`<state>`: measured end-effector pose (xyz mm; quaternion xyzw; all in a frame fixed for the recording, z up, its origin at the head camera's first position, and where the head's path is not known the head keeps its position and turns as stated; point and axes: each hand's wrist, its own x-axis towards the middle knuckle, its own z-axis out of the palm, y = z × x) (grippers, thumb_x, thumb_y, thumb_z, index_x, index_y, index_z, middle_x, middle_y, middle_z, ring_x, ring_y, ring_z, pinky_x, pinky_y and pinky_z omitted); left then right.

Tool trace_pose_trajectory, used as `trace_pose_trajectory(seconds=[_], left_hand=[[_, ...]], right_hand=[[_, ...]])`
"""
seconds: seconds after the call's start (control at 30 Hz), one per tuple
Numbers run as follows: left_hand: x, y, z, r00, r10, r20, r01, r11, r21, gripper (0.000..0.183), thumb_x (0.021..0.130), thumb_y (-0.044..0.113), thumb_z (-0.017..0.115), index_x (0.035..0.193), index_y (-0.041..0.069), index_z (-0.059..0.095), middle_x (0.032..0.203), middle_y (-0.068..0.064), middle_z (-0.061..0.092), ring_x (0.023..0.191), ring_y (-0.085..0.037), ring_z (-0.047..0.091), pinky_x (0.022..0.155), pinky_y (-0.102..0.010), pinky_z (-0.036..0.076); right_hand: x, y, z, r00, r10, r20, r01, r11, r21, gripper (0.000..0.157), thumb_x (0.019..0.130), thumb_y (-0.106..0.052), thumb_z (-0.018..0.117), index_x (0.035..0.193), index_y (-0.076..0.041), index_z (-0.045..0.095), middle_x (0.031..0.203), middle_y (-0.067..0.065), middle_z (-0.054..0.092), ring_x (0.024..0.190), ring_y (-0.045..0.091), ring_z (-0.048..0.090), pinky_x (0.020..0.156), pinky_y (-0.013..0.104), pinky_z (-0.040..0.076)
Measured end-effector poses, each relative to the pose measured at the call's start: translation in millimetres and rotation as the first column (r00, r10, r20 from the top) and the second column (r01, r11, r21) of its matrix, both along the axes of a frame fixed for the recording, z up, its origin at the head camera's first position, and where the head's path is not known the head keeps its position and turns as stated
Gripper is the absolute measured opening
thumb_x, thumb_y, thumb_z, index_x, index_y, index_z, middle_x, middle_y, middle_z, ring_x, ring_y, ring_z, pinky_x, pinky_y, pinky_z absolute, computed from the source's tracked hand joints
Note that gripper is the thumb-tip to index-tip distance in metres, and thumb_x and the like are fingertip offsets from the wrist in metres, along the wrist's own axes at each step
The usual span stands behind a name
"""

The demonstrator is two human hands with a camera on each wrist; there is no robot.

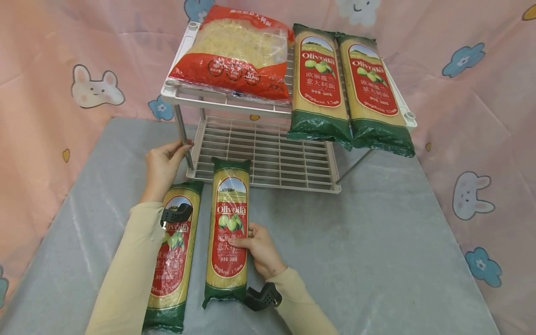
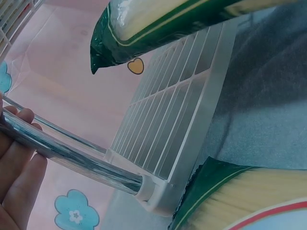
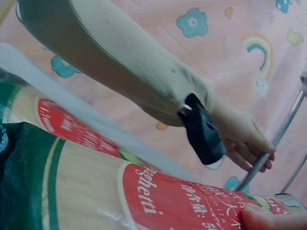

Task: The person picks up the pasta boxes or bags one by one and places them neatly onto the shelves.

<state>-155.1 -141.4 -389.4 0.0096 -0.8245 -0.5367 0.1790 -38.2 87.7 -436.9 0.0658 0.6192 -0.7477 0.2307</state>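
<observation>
My left hand (image 1: 164,165) grips the front left metal post (image 2: 72,155) of a white two-tier rack, its fingers and thumb wrapped round the tube. In my right hand (image 1: 261,246) is a green-ended spaghetti pack (image 1: 228,232), held by its right side with the thumb over the red label. The pack's far end overlaps the front edge of the lower shelf (image 1: 268,151) in the head view; the left wrist view shows that end raised above the shelf. A second spaghetti pack (image 1: 173,260) lies on the table to the left, partly hidden under my left forearm.
On the upper shelf (image 1: 234,104) lie a red pasta bag (image 1: 234,56) and two more spaghetti packs (image 1: 320,83), side by side, their green ends jutting past the front edge. Grey cloth (image 1: 368,251) covers the table. A pink patterned curtain (image 1: 469,116) hangs behind.
</observation>
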Motion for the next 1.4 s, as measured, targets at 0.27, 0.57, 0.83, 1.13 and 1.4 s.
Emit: trace_pose_trajectory(seconds=[0.27, 0.57, 0.83, 1.13, 1.4], left_hand=[[-0.7, 2, -1.2, 1.000, -0.001, -0.006, 0.001, 1.000, -0.018, 0.030, 0.093, 0.020, 0.061, 0.113, -0.001, 0.067, 0.106, -0.015, 0.068, 0.098, -0.027, 0.065, 0.084, -0.035, 0.052], [-1.3, 2, -3.6, 1.000, 0.004, -0.020, -0.004, 1.000, -0.018, 0.030, 0.092, 0.020, 0.062, 0.112, -0.001, 0.068, 0.105, -0.013, 0.068, 0.099, -0.023, 0.065, 0.082, -0.032, 0.053], [-1.3, 2, -3.0, 0.999, 0.002, -0.033, -0.003, 1.000, -0.013, 0.029, 0.092, 0.019, 0.063, 0.112, -0.001, 0.068, 0.104, -0.013, 0.069, 0.096, -0.023, 0.066, 0.080, -0.025, 0.053], [-1.0, 1, -3.3, 0.999, 0.000, -0.035, -0.001, 1.000, -0.010, 0.028, 0.092, 0.017, 0.062, 0.112, -0.002, 0.067, 0.104, -0.014, 0.069, 0.096, -0.024, 0.066, 0.081, -0.029, 0.053], [-0.8, 0, -3.5, 0.999, -0.004, -0.039, 0.005, 1.000, 0.019, 0.028, 0.092, 0.015, 0.062, 0.112, -0.004, 0.067, 0.105, -0.015, 0.068, 0.098, -0.026, 0.065, 0.083, -0.026, 0.052]], right_hand=[[-23.9, 7, 0.7, 0.998, -0.055, -0.021, 0.056, 0.998, 0.030, 0.028, 0.078, 0.006, 0.066, 0.104, 0.010, 0.056, 0.079, 0.003, 0.069, 0.069, 0.012, 0.064, 0.067, 0.025, 0.051], [-50.4, 11, -2.0, 0.996, -0.078, -0.031, 0.080, 0.993, 0.083, 0.030, 0.076, 0.007, 0.068, 0.104, 0.012, 0.058, 0.079, 0.004, 0.068, 0.068, 0.013, 0.064, 0.068, 0.026, 0.051], [-62.2, 13, -5.1, 0.997, -0.052, -0.063, 0.061, 0.989, 0.138, 0.030, 0.078, 0.004, 0.069, 0.105, 0.012, 0.058, 0.081, 0.009, 0.069, 0.067, 0.013, 0.064, 0.066, 0.026, 0.052], [-58.5, 16, 1.4, 0.991, 0.101, -0.086, -0.071, 0.951, 0.302, 0.047, 0.082, -0.006, 0.071, 0.120, 0.010, 0.048, 0.098, 0.019, 0.065, 0.071, 0.013, 0.062, 0.070, 0.028, 0.053], [-46.5, 23, -6.6, 0.979, 0.200, -0.047, -0.169, 0.916, 0.364, 0.031, 0.081, -0.007, 0.072, 0.102, 0.011, 0.058, 0.079, 0.009, 0.067, 0.066, 0.011, 0.061, 0.063, 0.024, 0.050]])
